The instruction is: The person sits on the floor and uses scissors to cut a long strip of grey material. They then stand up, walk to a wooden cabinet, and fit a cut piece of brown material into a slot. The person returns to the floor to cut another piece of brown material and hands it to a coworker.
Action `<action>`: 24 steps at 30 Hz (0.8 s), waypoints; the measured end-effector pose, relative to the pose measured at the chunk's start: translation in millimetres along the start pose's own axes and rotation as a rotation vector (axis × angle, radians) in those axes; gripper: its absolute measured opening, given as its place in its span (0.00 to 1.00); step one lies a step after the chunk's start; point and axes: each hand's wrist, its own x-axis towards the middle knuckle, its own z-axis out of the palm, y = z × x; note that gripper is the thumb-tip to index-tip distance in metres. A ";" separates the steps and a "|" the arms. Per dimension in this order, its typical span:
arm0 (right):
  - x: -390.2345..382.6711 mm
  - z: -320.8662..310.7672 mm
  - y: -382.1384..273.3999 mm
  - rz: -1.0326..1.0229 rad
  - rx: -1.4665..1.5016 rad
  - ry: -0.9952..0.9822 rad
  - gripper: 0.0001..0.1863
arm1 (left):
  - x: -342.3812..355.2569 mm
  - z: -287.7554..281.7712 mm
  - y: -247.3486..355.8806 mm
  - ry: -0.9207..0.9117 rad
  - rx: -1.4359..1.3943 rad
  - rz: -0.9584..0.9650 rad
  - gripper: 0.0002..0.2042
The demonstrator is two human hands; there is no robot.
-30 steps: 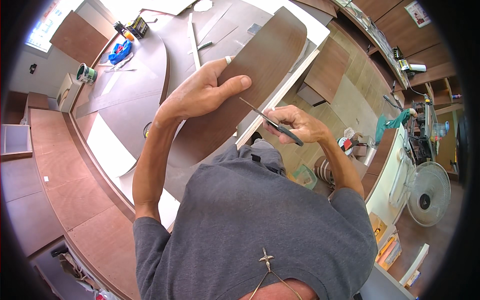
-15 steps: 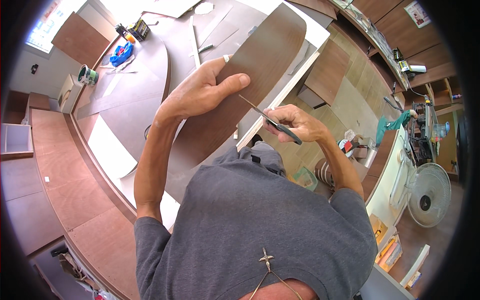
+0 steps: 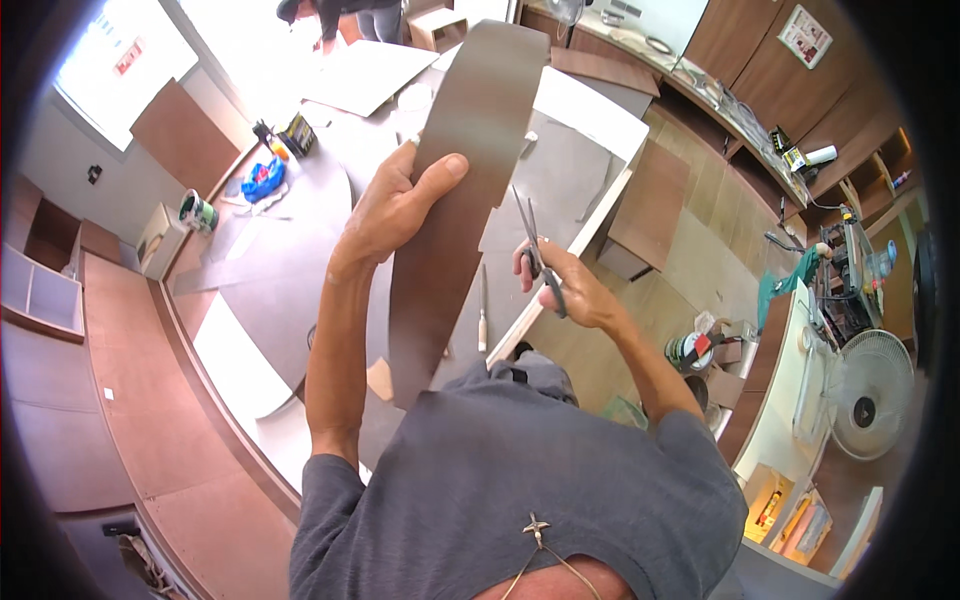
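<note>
My left hand (image 3: 395,210) grips a long brown sheet strip (image 3: 465,110) with a rounded far end, thumb on its upper face. A small step shows in its right edge. My right hand (image 3: 575,295) holds dark-handled scissors (image 3: 531,245) at the right of the strip, blades pointing forward with their tips beside that edge; I cannot tell if they touch it. Beneath, on the grey-topped worktable (image 3: 570,160), lies a slim tool (image 3: 483,322) with a pale handle.
A person (image 3: 350,20) bends at the far side. White boards (image 3: 365,75), a blue bag (image 3: 263,180) and a bucket (image 3: 197,212) sit around the table. A brown board (image 3: 650,200) is beyond its right edge. A fan (image 3: 868,395) stands at right, near a teal-sleeved arm (image 3: 800,265).
The strip has swung to point more straight ahead, and the scissors are turned more forward and away from my left thumb. The view has shifted, bringing the far person into sight.
</note>
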 end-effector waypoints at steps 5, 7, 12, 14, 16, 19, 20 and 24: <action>39.1 11.6 -25.9 -0.231 -0.190 0.270 0.22 | 24.4 -1.0 10.8 0.124 -0.027 0.185 0.19; 53.7 16.0 -41.1 -0.257 -0.252 0.350 0.23 | 30.1 -4.7 18.1 0.166 -0.004 0.259 0.19; 75.4 17.4 -62.7 -0.234 -0.390 0.418 0.27 | 37.8 -17.6 25.2 0.249 -0.127 0.365 0.19; 81.5 14.1 -67.1 -0.224 -0.408 0.405 0.28 | 36.2 -17.8 29.0 0.258 -0.164 0.375 0.19; 86.1 9.5 -71.9 -0.253 -0.418 0.385 0.29 | 33.0 -18.1 30.2 0.273 -0.166 0.390 0.19; 92.2 1.9 -79.5 -0.259 -0.448 0.350 0.31 | 29.4 -18.4 27.6 0.298 -0.090 0.418 0.18; 94.2 -0.5 -80.8 -0.255 -0.460 0.338 0.31 | 26.3 -18.1 28.3 0.312 -0.046 0.425 0.18; 97.7 -14.8 -79.6 -0.271 -0.550 0.314 0.34 | 27.6 -11.4 25.6 0.318 0.037 0.496 0.18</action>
